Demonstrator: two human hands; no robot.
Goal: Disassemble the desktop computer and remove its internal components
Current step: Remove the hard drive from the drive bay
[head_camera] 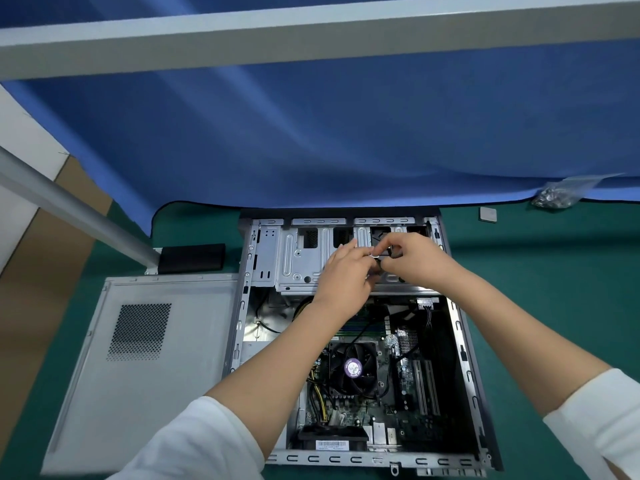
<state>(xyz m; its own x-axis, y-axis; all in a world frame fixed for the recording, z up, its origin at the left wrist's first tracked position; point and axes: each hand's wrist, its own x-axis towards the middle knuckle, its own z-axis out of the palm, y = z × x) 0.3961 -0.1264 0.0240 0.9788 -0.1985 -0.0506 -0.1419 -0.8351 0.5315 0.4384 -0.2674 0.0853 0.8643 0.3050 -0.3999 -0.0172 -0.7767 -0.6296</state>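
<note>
The computer case point(346, 341) lies open on the green bench point(554, 289), with its side panel point(145, 368) just to the left. Both hands meet over the metal drive cage point(298, 258) at the far end. The left hand point(346, 271) and the right hand point(415, 259) pinch a small part point(375, 254) between them; I cannot tell what it is. Best to hold it firmly, wiggle gently and pull straight, well away from the fan point(353, 368) nearer us.
</note>
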